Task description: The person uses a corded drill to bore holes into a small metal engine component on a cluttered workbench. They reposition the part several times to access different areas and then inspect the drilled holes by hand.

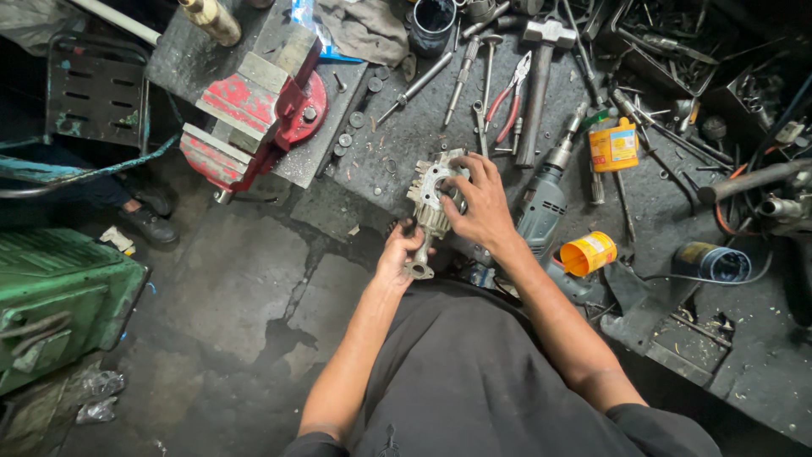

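A grey finned metal engine part (430,193) is held upright at the near edge of the dark workbench (397,144). My left hand (399,252) grips its lower stem from below. My right hand (480,203) is closed over its round upper opening, fingers pressing on the rim. An electric drill (545,196) lies on the bench just right of my right hand.
A red bench vise (254,114) sits at the bench's left corner. Red-handled pliers (512,97), a hammer (538,76), screwdrivers and several loose tools lie behind the part. An orange bottle (614,145), an orange tape roll (588,252) and a tin (710,262) stand right. A green machine (59,296) stands at left.
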